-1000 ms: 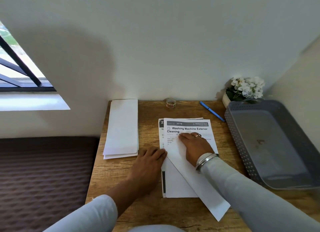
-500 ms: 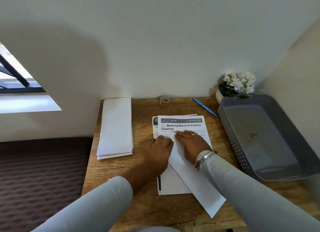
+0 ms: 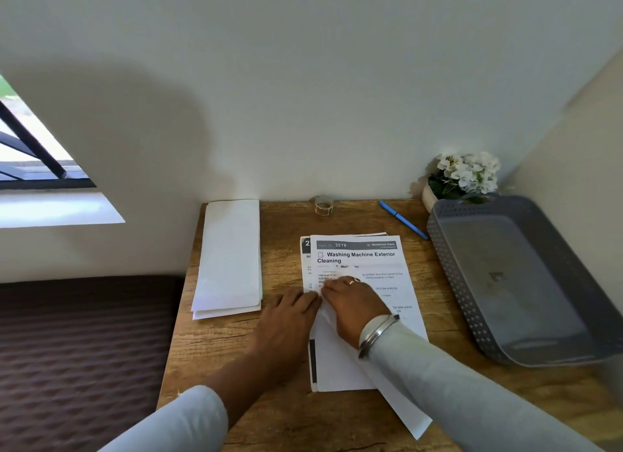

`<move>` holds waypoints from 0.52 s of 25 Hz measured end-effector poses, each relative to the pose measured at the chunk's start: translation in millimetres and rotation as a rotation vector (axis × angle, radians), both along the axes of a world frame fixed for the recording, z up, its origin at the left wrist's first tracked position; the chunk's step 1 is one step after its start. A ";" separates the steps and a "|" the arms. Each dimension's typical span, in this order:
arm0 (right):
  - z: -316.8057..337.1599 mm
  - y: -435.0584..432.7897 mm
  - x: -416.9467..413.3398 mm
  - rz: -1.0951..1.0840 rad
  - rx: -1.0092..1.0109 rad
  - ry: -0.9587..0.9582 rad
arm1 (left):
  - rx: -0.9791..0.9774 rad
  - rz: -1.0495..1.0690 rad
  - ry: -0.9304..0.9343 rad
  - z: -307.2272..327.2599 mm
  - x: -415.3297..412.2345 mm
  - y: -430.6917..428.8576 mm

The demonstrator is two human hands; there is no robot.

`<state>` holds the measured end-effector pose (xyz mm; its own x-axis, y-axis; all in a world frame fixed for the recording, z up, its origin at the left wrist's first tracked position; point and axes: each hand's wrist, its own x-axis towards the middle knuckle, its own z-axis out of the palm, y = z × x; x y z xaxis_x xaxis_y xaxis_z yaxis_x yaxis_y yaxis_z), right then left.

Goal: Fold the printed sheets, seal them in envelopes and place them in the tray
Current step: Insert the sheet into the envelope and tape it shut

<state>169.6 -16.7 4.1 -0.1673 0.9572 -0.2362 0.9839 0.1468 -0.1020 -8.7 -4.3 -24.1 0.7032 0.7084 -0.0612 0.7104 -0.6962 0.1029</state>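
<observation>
Hands meet at the left edge of the top sheet (image 3: pixel 365 258), which is headed "Washing Machine Exterior Cleaning". Your left hand (image 3: pixel 290 314) lies palm down with its fingers nearly straight. Its fingertips touch the sheet's left edge and the rest of it rests on the desk (image 3: pixel 285 224); it grips nothing. Your right hand (image 3: pixel 354 304) lies flat on the printed face, fingers stretched toward the left hand and pressing down, with a ring (image 3: pixel 352 281) on one finger and a bracelet (image 3: pixel 378 333) at the wrist. Between the two hands a small ridge of paper stands up off the surface. You cannot tell whether your right thumb is hooked under that edge.

The top sheet sits skewed on the stack (image 3: pixel 338 367) beneath it, its near corner jutting past the stack toward you. Both lie in the middle of the desk.

Envelopes (image 3: pixel 230 256) are piled to the left, well apart from the sheets. The tray (image 3: pixel 450 269) is at the right edge, tilted, with nothing inside. Against the wall are a tape roll (image 3: pixel 323 205), a pen (image 3: pixel 403 219) and flowers (image 3: pixel 469 172).
</observation>
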 end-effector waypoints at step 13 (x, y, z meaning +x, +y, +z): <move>-3.4 -13.8 -3.4 -0.051 -0.016 -0.060 | 0.000 0.016 -0.018 -2.3 1.8 -1.1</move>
<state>166.2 -30.5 0.8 -0.1040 0.9601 -0.2595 0.9944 0.0955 -0.0449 -6.9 -5.3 -26.4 0.6927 0.7196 -0.0492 0.7195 -0.6847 0.1159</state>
